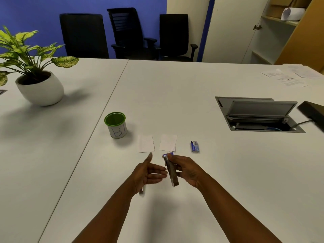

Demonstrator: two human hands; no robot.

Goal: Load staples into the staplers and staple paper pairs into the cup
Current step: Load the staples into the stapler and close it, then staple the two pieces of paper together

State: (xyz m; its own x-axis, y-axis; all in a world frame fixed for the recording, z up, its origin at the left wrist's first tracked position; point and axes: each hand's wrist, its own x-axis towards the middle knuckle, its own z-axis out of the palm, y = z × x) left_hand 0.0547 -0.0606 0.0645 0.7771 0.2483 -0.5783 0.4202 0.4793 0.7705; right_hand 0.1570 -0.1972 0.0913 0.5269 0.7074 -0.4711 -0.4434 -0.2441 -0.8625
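My right hand grips a metal stapler with a blue tip, holding it on edge above the table. Just left of it, my left hand hovers with its fingers straight and spread, holding nothing. A second metal object, partly hidden under my left wrist, lies on the table; what it is I cannot tell. Two small white paper stacks lie side by side beyond my hands. A small blue staple box sits to their right. The green-rimmed cup marked "B1" stands to their left.
A potted plant stands at the far left of the white table. An open cable hatch is set into the table at the right, with a black device beside it. Loose printed sheets lie far right. Office chairs stand behind.
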